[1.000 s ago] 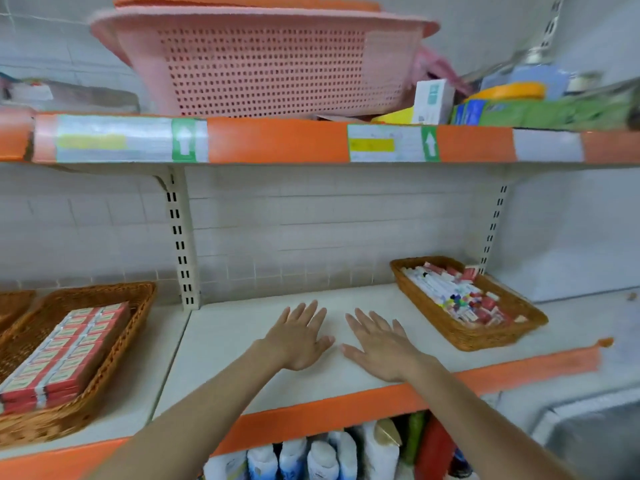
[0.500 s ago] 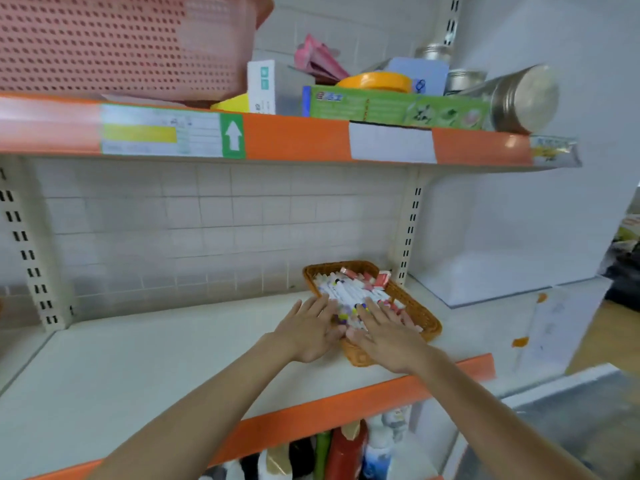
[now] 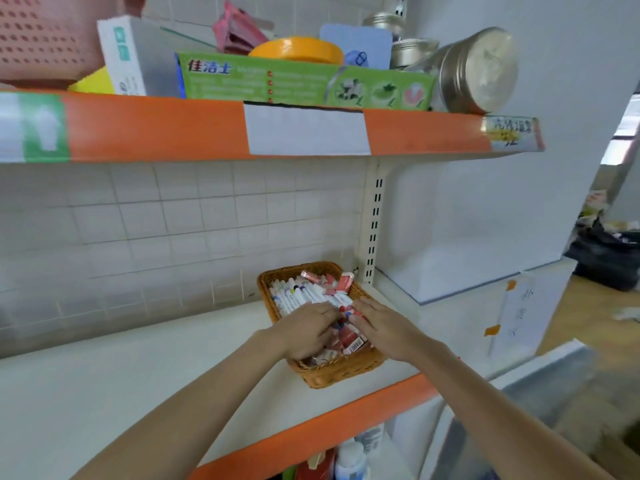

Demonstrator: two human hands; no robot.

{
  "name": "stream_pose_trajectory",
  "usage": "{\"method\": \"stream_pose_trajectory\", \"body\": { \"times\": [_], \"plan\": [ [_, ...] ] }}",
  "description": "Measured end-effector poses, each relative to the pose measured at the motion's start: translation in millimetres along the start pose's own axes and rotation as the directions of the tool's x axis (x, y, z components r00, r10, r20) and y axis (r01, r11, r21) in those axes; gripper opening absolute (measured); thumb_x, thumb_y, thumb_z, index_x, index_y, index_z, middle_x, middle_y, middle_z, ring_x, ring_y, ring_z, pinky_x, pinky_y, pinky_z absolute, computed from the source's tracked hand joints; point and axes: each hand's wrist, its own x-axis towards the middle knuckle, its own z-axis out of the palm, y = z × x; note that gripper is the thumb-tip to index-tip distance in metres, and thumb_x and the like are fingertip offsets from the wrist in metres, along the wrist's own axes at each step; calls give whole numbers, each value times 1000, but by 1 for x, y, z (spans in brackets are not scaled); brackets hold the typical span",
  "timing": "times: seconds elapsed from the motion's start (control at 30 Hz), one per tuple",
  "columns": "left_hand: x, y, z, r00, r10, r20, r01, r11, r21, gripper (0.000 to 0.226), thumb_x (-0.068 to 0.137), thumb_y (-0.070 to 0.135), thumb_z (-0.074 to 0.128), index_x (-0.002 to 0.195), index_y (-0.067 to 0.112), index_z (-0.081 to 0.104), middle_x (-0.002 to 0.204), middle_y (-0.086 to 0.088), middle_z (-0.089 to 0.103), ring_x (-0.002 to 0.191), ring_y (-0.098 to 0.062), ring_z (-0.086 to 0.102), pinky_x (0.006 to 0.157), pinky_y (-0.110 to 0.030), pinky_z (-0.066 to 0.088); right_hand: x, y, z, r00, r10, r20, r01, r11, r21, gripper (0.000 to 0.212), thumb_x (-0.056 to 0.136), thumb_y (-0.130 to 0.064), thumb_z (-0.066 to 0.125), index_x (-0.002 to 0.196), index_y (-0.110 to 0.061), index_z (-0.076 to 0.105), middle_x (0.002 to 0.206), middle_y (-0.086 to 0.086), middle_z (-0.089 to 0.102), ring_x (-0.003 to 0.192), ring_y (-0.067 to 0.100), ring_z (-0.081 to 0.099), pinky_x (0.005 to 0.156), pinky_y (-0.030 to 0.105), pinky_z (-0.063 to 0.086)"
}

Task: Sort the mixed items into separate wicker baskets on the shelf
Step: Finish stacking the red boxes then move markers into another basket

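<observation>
1. The white middle shelf (image 3: 104, 393) has an orange front edge and is bare apart from one basket near its right end; a wall of pale square tiles (image 3: 156, 220) backs it, and a slotted white upright (image 3: 374, 233) stands just right of the basket.
2. The upper shelf (image 3: 156, 128), also orange-edged, carries a pink perforated basket (image 3: 41, 39), a white carton (image 3: 135, 57), a green toothpaste box (image 3: 304, 83), an orange lid (image 3: 298, 50) and metal tins (image 3: 481, 71).
3. Bottles (image 3: 349, 459) stand on the level below. At far right a wooden floor (image 3: 595, 323) and a dark bag (image 3: 606, 258) show.
4. The wicker basket (image 3: 332, 374) is brown and rectangular, holding white tubes with coloured caps (image 3: 294, 296) towards the back and small red and white packets (image 3: 349, 341) towards the front.
5. The left hand (image 3: 306, 330) lies inside the basket on the items, fingers curled down among them; whether its grip pinches anything I cannot tell.
6. The right hand (image 3: 384, 327) reaches in from the right, fingertips meeting the left hand's over the items; its grip is likewise unclear.
</observation>
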Motion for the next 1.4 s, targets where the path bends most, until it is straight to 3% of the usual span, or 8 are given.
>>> {"method": "stream_pose_trajectory", "body": {
  "times": [0.1, 0.23, 0.47, 0.7, 0.87, 0.97, 1.07, 1.4],
  "plan": [
    [13, -3, -1, 999, 45, 8, -45, 998, -38, 39, 92, 10, 48, 131, 11, 57, 126, -10, 59, 116, -25, 51, 99, -38, 41, 15, 4, -7, 1000, -12, -10, 12, 998, -62, 47, 103, -20, 37, 148, -12, 32, 152, 5, 36, 136, 22, 38, 110, 30, 32],
    [18, -9, 2, 991, 124, 40, -125, 992, 6, 36, 89, 6, 52, 121, 15, 64, 118, -6, 64, 109, -23, 53, 93, -36, 44, 31, 4, -7, 996, -75, 47, 85, 959, -272, 59, 92, 3, 43, 146, -18, 40, 151, 2, 40, 135, 22, 39, 109, 34, 32],
    [21, -15, 2, 981, 193, -19, -190, 977, 93, 31, 90, 11, 59, 120, 14, 65, 119, -4, 57, 113, -19, 47, 94, -29, 38, 42, 1, -7, 994, -102, 35, 105, 841, -531, 48, 92, -8, 54, 138, -20, 51, 132, 2, 51, 125, 21, 34, 99, 34, 34],
    [8, -15, -2, 984, 96, -150, -103, 994, -39, 28, 91, 9, 54, 118, 11, 64, 109, -3, 51, 96, -10, 39, 83, -19, 33, 27, 0, -9, 985, -111, -134, 68, 955, -290, 46, 94, -19, 52, 139, -14, 47, 140, 6, 43, 130, 21, 32, 106, 31, 33],
    [-22, -12, -14, 951, -97, -294, 50, 985, -163, 22, 95, 16, 54, 112, 5, 60, 110, -8, 58, 103, -21, 51, 83, -22, 35, 16, -22, -8, 974, -132, -183, 129, 991, -32, 54, 93, -19, 55, 145, -18, 41, 142, 6, 39, 127, 19, 39, 104, 29, 36],
    [-54, -14, -17, 896, -256, -363, 153, 946, -287, 14, 95, 14, 54, 102, 3, 58, 98, -11, 60, 88, -24, 54, 67, -23, 31, 12, -45, -1, 966, -171, -194, 188, 980, 69, 52, 92, -18, 59, 142, -14, 45, 144, 7, 36, 131, 21, 36, 110, 32, 32],
    [-94, -19, -14, 827, -412, -381, 263, 884, -387, 8, 95, 18, 55, 92, 12, 52, 85, -6, 57, 76, -19, 49, 62, -26, 30, 9, -78, 10, 947, -266, -182, 294, 944, 149, 44, 91, -18, 60, 134, -12, 54, 127, 7, 44, 120, 23, 45, 102, 30, 36],
    [-237, -51, -14, 625, -690, -364, 554, 721, -416, 17, 96, 23, 53, 101, 9, 60, 88, 1, 58, 79, -16, 51, 57, -17, 34, -3, -199, 50, 851, -517, -91, 524, 825, 211, 43, 88, -19, 63, 131, -16, 55, 112, -2, 44, 105, 14, 46, 83, 21, 34]
  ]
}}
